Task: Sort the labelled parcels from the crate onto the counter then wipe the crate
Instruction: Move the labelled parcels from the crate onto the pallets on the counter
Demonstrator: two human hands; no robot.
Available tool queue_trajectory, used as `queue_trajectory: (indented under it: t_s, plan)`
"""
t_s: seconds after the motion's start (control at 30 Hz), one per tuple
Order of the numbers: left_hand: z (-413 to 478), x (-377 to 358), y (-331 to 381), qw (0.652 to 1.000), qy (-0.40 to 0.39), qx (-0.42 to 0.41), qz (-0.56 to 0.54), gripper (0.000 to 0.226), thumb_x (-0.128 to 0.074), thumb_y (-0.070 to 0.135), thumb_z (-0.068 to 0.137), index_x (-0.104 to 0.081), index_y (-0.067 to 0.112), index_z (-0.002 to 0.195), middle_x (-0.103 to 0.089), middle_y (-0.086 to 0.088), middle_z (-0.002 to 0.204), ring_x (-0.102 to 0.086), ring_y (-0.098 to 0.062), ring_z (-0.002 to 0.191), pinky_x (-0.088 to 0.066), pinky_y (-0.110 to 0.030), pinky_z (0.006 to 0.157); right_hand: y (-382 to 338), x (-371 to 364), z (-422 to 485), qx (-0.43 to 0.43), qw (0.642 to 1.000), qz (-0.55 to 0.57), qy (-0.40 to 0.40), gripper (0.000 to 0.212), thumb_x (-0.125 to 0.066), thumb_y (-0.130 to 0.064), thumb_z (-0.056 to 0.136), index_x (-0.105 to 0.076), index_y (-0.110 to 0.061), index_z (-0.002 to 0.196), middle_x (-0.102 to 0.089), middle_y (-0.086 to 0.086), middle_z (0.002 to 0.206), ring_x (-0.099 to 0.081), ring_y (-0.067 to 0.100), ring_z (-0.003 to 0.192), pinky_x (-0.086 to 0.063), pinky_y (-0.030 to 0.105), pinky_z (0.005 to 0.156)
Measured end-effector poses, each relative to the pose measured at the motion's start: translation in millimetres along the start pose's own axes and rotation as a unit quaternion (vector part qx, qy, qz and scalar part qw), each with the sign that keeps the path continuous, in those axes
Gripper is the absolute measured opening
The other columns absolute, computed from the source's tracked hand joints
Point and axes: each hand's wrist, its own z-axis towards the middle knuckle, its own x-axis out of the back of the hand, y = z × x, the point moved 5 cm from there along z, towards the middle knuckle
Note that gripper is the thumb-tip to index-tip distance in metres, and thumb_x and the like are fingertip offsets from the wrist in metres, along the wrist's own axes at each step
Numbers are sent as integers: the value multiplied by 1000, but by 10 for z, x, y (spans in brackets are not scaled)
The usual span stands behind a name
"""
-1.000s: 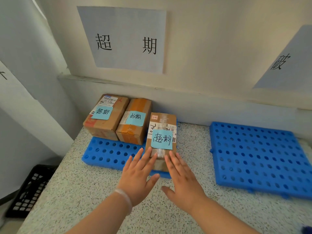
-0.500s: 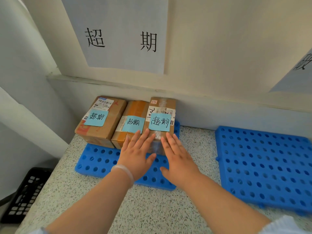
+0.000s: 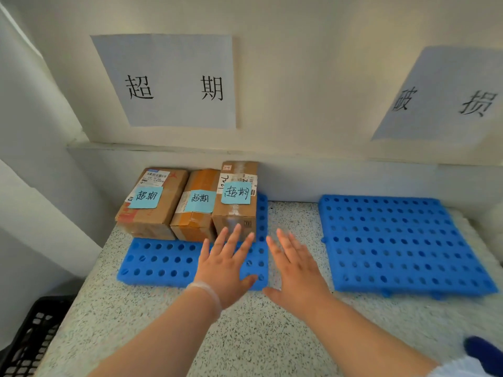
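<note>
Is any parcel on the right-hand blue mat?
No: all three parcels sit on the left blue mat; the right blue mat holds none.

On the wall, in the upper left of the frame, I read two large printed characters, 超期, on a white sheet (image 3: 166, 80). A second sheet (image 3: 446, 102) at the upper right reads 破损. Left of centre stand three parcels in a row, each with a blue note handwritten 超期: the left parcel (image 3: 170, 198), the middle parcel (image 3: 202, 180) and the right parcel (image 3: 235, 214). The shipping label (image 3: 155, 177) on the left parcel and the white label (image 3: 241, 177) on the right parcel are too small for me to read.
</note>
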Motion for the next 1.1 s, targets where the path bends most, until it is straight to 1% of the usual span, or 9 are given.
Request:
queue_trajectory:
  t_s: [0.1, 0.27, 0.37, 0.43, 0.57, 0.7, 0.83, 0.93, 1.1]
  plan:
    - [-224, -14, 439, 999, -3, -53, 3, 82, -28, 69, 93, 25, 41, 147, 29, 9, 158, 25, -20, 147, 8, -52, 120, 163, 32, -511, -46, 999, -9, 18, 101, -53, -59, 91, 24, -31, 151, 40, -9, 153, 41, 8, 133, 24, 32, 105]
    - [-466, 118, 1349, 987, 28, -156, -22, 80, -32, 68, 93, 16, 40, 151, 21, 7, 162, 20, -19, 149, 8, -49, 120, 587, 153, -1432, -156, 986, -14, 64, 99, -50, -62, 91, 23, -33, 151, 41, -10, 149, 39, 7, 135, 20, 33, 110]
    - [-584, 258, 1963, 973, 49, -223, -39, 82, -36, 68, 92, 16, 42, 151, 18, 6, 162, 15, -19, 150, 7, -47, 121, 907, 228, -1996, -231, 969, -13, 86, 97, -50, -61, 91, 22, -34, 151, 43, -10, 146, 38, 9, 135, 18, 35, 113]
    - [-671, 326, 2391, 961, 59, -266, -43, 83, -37, 68, 92, 15, 42, 151, 17, 7, 162, 13, -20, 150, 6, -46, 121, 1120, 271, -2366, -280, 954, -5, 104, 96, -50, -61, 92, 21, -35, 152, 40, -9, 151, 35, 11, 139, 16, 37, 115]
    - [-902, 310, 3246, 934, 54, -352, -34, 82, -37, 67, 92, 13, 43, 151, 16, 7, 163, 11, -20, 150, 3, -48, 122, 1458, 325, -3110, -365, 921, 15, 133, 94, -50, -60, 92, 16, -34, 153, 28, -4, 160, 24, 17, 148, 14, 38, 119]
    - [-1157, 194, 4044, 908, 27, -419, -19, 78, -35, 66, 93, 7, 42, 153, 13, 4, 164, 8, -22, 151, 1, -49, 122, 1787, 267, -3848, -446, 882, 54, 144, 93, -51, -57, 92, 16, -36, 153, 27, -5, 161, 22, 17, 148, 9, 41, 121]
    - [-1455, 103, 4852, 881, -6, -473, -14, 77, -36, 65, 94, 6, 41, 153, 13, 3, 164, 7, -23, 151, -1, -47, 122, 2214, 171, -4630, -524, 829, 89, 172, 92, -52, -57, 92, 12, -37, 154, 22, -5, 162, 18, 17, 150, 5, 42, 122]
    - [-1695, 16, 5525, 857, -22, -515, -18, 76, -37, 64, 94, 9, 44, 152, 12, 4, 164, 7, -21, 151, 0, -44, 121, 2539, 106, -5225, -561, 799, 111, 186, 91, -52, -58, 92, 12, -38, 154, 21, -5, 163, 15, 18, 150, 4, 42, 122]
    - [-2165, -248, 6615, 828, -59, -558, -17, 77, -37, 64, 94, 8, 45, 152, 7, 4, 164, 2, -21, 151, -4, -42, 121, 3076, 21, -6233, -616, 749, 142, 199, 92, -53, -58, 92, 12, -39, 154, 18, -5, 163, 11, 21, 151, 1, 43, 121]
